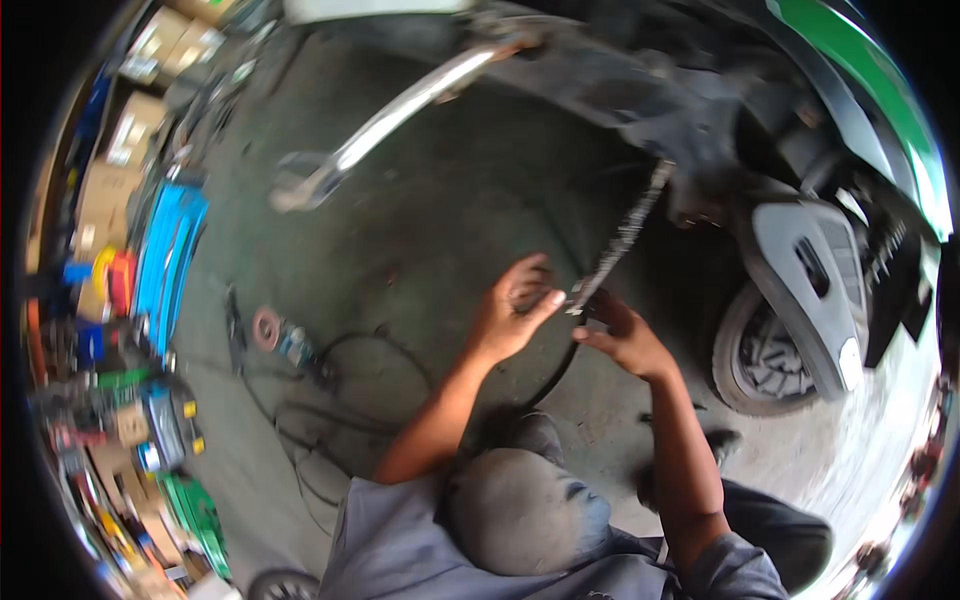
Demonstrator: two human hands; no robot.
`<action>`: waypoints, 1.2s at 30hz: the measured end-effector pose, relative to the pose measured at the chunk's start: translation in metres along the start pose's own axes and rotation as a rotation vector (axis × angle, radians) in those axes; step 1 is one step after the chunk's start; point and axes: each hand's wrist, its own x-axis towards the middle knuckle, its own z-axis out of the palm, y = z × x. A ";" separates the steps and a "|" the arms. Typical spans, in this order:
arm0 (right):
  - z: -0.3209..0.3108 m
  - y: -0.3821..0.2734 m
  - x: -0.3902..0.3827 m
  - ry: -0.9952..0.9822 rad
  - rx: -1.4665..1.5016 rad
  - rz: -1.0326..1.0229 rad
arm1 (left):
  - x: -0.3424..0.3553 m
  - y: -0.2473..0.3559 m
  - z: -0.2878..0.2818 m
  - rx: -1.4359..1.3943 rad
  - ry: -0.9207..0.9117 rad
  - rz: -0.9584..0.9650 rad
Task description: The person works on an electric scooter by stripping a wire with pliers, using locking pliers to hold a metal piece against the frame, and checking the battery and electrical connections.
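Observation:
A ridged, silvery strip [625, 235] slants down from the underside of a vehicle [700, 150] to between my hands. At its lower end, my right hand [628, 338] has its thumb and fingers closed round what looks like the upper end of a black hose [556, 382]. Blur hides how hose and strip meet. The hose curves down toward my legs. My left hand [515, 310] is just left of the strip's end, thumb stretched toward it and fingers apart and partly curled. I see nothing held in it.
Right of my hands stands a wheel [765, 350] under a grey fender [815, 270]. A silvery bar [410, 108] juts out at upper left. A power tool with a pinkish disc [267, 328] lies on the floor among looped cables [330, 410]. Boxes [105, 205] and a blue tray [172, 260] line the left.

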 end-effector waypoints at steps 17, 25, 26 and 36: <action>-0.015 0.131 -0.120 -0.749 -1.760 0.831 | -0.182 -0.107 -0.090 0.445 0.971 -0.144; -0.001 0.131 -0.142 -0.230 -1.566 0.858 | -0.019 -0.107 -0.193 0.967 0.757 -0.020; -0.004 0.144 -0.154 -0.048 -1.484 0.757 | -0.007 -0.107 -0.197 1.022 0.700 -0.067; -0.005 0.136 -0.144 0.124 -1.120 0.426 | -0.012 -0.150 -0.181 0.586 0.792 0.093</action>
